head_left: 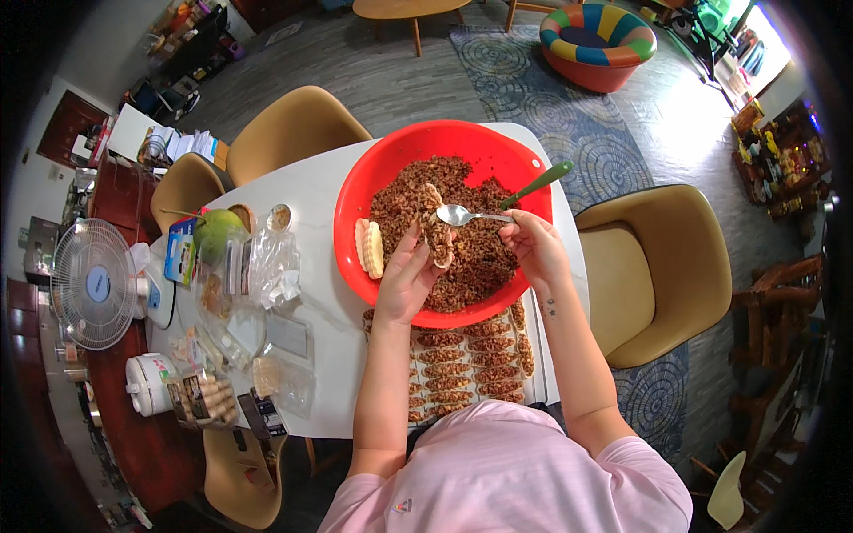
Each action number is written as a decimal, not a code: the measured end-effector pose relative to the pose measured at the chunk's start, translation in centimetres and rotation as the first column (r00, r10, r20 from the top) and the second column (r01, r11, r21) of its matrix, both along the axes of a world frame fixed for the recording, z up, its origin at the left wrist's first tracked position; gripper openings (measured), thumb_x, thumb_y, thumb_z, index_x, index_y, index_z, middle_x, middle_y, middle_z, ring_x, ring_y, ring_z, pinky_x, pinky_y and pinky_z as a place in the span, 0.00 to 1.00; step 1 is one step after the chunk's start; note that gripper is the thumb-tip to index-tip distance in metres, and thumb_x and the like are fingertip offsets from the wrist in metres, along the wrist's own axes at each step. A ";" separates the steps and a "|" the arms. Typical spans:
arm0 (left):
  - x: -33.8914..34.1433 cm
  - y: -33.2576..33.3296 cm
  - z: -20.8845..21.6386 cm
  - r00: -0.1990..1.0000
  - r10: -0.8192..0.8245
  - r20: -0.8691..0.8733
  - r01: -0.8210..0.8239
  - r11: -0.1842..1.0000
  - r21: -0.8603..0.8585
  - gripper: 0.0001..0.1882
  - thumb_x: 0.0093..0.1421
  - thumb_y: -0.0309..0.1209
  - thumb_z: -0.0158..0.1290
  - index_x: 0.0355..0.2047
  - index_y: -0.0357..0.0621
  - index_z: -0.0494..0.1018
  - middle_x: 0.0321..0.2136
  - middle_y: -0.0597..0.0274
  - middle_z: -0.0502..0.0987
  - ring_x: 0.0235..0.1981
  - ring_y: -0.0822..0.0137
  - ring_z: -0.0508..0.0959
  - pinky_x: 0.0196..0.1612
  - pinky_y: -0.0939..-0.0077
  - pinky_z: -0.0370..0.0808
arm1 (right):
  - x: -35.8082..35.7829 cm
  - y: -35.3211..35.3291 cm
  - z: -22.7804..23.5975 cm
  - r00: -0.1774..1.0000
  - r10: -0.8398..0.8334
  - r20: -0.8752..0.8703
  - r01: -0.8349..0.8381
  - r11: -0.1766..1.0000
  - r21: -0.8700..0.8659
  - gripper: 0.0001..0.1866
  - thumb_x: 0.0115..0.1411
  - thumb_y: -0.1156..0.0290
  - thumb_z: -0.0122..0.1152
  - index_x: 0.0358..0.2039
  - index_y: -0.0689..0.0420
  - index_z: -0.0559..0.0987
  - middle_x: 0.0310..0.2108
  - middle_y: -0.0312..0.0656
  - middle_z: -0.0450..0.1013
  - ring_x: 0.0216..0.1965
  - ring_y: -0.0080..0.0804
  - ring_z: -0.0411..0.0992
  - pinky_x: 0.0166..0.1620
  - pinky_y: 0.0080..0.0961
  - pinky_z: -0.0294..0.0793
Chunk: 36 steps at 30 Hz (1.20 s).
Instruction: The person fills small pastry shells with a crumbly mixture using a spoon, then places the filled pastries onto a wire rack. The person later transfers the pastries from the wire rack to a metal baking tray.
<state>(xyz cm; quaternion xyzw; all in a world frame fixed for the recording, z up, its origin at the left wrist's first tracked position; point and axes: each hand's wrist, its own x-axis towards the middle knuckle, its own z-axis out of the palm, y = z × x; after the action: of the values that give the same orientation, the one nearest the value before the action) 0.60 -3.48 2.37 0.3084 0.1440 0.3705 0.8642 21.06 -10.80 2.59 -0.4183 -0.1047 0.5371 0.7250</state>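
Observation:
A large red bowl (351, 200) holds a brown, crumbly, nut-like mixture (480, 258). Over it, my left hand (409, 275) is closed around a long pale shell topped with brown mixture (435, 233). My right hand (536, 247) pinches the handle of a metal spoon (453, 214), whose bowl touches or overlaps the filling at the shell's upper part. Two or so bare pale ridged shells (369, 249) rest inside the bowl's left side. A green-handled utensil (542, 182) leans in the mixture at the right. Below the bowl, several filled shells (449, 369) lie in rows on a pale surface.
On the white table (338, 355), clear plastic bags (275, 266), plastic trays (289, 338) and a green fruit (218, 233) stand left of the bowl. A fan (98, 284) is farther left. Tan chairs (653, 275) surround the table.

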 end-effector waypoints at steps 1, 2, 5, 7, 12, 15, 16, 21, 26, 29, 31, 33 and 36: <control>0.0 0.0 0.0 1.000 -0.003 -0.011 0.004 1.000 0.011 0.23 0.64 0.27 0.43 0.60 0.48 0.56 0.52 0.56 0.68 0.49 0.68 0.71 0.49 0.71 0.72 | 0.0 -0.1 0.1 1.000 -0.003 0.021 0.003 1.000 -0.008 0.11 0.61 0.70 0.50 0.37 0.65 0.76 0.25 0.43 0.76 0.26 0.24 0.73 0.33 0.19 0.71; 0.1 0.1 0.0 1.000 -0.007 -0.021 0.007 1.000 0.023 0.24 0.64 0.27 0.43 0.60 0.48 0.55 0.52 0.57 0.68 0.49 0.68 0.71 0.49 0.72 0.72 | -0.1 -0.3 0.1 0.999 -0.006 0.043 0.007 1.000 -0.016 0.11 0.62 0.70 0.50 0.37 0.65 0.76 0.25 0.43 0.76 0.25 0.25 0.73 0.33 0.19 0.71; 0.2 0.0 -0.2 0.991 0.062 -0.121 -0.055 0.997 0.062 0.25 0.64 0.26 0.43 0.61 0.49 0.54 0.51 0.59 0.68 0.48 0.69 0.72 0.48 0.74 0.72 | -0.4 -0.5 2.2 0.981 -0.069 0.184 0.054 0.995 0.086 0.11 0.62 0.70 0.49 0.36 0.65 0.76 0.24 0.43 0.76 0.25 0.25 0.74 0.32 0.18 0.71; 0.3 -0.3 0.2 0.973 0.109 -0.204 -0.090 0.991 0.102 0.25 0.64 0.26 0.44 0.61 0.50 0.54 0.48 0.62 0.69 0.45 0.72 0.72 0.47 0.75 0.72 | -2.3 -0.6 5.1 0.918 -0.078 0.389 0.051 0.995 0.080 0.11 0.62 0.71 0.49 0.36 0.66 0.76 0.23 0.43 0.76 0.26 0.24 0.74 0.32 0.18 0.72; 1.2 -1.0 1.4 0.950 0.175 -0.260 -0.149 0.982 0.116 0.20 0.63 0.26 0.46 0.55 0.48 0.59 0.41 0.69 0.69 0.38 0.78 0.69 0.40 0.82 0.69 | -6.0 -0.3 7.2 0.483 -0.153 0.862 0.068 0.988 0.137 0.07 0.60 0.78 0.51 0.32 0.67 0.76 0.23 0.42 0.76 0.27 0.23 0.76 0.28 0.17 0.75; 0.9 -0.9 1.1 0.947 0.170 -0.273 -0.140 0.982 0.126 0.23 0.63 0.26 0.45 0.58 0.48 0.56 0.43 0.69 0.68 0.40 0.78 0.69 0.42 0.81 0.69 | -6.0 0.2 7.6 0.608 -0.154 0.779 0.095 0.988 0.122 0.06 0.58 0.79 0.52 0.32 0.68 0.76 0.22 0.44 0.76 0.26 0.24 0.77 0.28 0.17 0.75; 0.7 -0.9 0.8 0.941 0.172 -0.291 -0.134 0.980 0.144 0.24 0.64 0.26 0.45 0.59 0.48 0.55 0.46 0.68 0.68 0.43 0.77 0.70 0.43 0.80 0.69 | -5.9 0.5 7.7 0.656 -0.157 0.739 0.104 0.988 0.117 0.06 0.58 0.79 0.52 0.32 0.67 0.76 0.22 0.44 0.76 0.25 0.24 0.77 0.28 0.17 0.75; 0.9 -1.1 1.2 0.939 0.187 -0.290 -0.138 0.974 0.181 0.27 0.63 0.26 0.47 0.61 0.44 0.52 0.39 0.68 0.69 0.37 0.78 0.69 0.40 0.82 0.68 | -5.8 2.1 7.5 0.522 -0.165 0.837 0.124 0.985 0.117 0.07 0.59 0.76 0.52 0.31 0.66 0.77 0.20 0.41 0.76 0.23 0.20 0.75 0.26 0.16 0.71; 0.2 -0.4 -0.2 0.937 0.169 -0.304 -0.083 0.958 0.275 0.28 0.64 0.25 0.43 0.63 0.44 0.48 0.51 0.64 0.67 0.45 0.76 0.70 0.44 0.80 0.69 | -5.3 3.6 7.1 0.581 -0.188 0.792 0.132 0.982 0.136 0.08 0.59 0.74 0.52 0.33 0.66 0.77 0.20 0.40 0.77 0.22 0.19 0.74 0.24 0.15 0.69; 0.6 -0.8 0.8 0.943 0.198 -0.266 -0.137 0.963 0.233 0.29 0.63 0.25 0.46 0.63 0.41 0.50 0.43 0.65 0.69 0.39 0.77 0.69 0.41 0.81 0.68 | -4.7 4.5 7.2 0.636 -0.168 0.754 0.127 0.986 0.112 0.09 0.59 0.74 0.52 0.33 0.67 0.77 0.21 0.41 0.77 0.22 0.19 0.74 0.26 0.15 0.70; 0.7 -0.8 0.7 0.943 0.195 -0.269 -0.136 0.965 0.224 0.29 0.63 0.26 0.46 0.63 0.41 0.50 0.44 0.64 0.69 0.40 0.76 0.69 0.42 0.81 0.68 | -4.4 5.2 6.8 0.714 -0.206 0.669 0.141 0.979 0.150 0.09 0.60 0.74 0.51 0.33 0.67 0.76 0.21 0.42 0.77 0.23 0.19 0.74 0.27 0.15 0.71; 0.7 -0.8 0.7 0.944 0.195 -0.268 -0.143 0.969 0.201 0.29 0.63 0.26 0.46 0.63 0.41 0.50 0.45 0.64 0.69 0.40 0.76 0.69 0.42 0.81 0.68 | -4.2 5.0 6.9 0.733 -0.169 0.659 0.134 0.986 0.103 0.09 0.60 0.74 0.51 0.32 0.68 0.76 0.22 0.42 0.77 0.24 0.20 0.74 0.29 0.15 0.71; 0.7 -0.8 0.7 0.947 0.193 -0.258 -0.152 0.974 0.170 0.30 0.63 0.26 0.46 0.63 0.42 0.49 0.46 0.65 0.68 0.41 0.77 0.69 0.42 0.81 0.68 | -4.0 4.1 7.6 0.796 -0.157 0.584 0.125 0.988 0.094 0.09 0.60 0.75 0.50 0.33 0.68 0.76 0.22 0.42 0.77 0.23 0.21 0.74 0.29 0.15 0.72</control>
<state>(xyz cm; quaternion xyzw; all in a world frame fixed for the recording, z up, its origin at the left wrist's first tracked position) 1.27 -4.30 3.04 0.4058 0.2600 0.4084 0.7752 17.08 -6.70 10.19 -0.5525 -0.3065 0.3225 0.7049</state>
